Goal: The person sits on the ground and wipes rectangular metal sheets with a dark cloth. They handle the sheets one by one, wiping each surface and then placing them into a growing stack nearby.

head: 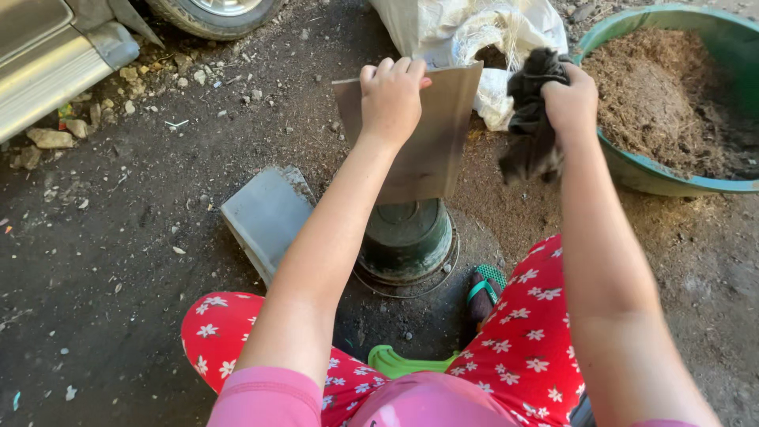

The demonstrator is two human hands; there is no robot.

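Note:
My left hand grips the top edge of a flat grey-brown rectangular plate, holding it upright over an upturned dark green pot that sits on a wire ring. Just right of the plate, my right hand clutches a dark crumpled rag that hangs down from the fingers. The rag is apart from the plate by a small gap. My knees in red flowered trousers frame the bottom of the view.
A big green basin full of brown soil stands at the right. A white sack lies behind the plate. A grey slab rests on the dirt to the left. A vehicle's tyre and bumper are top left.

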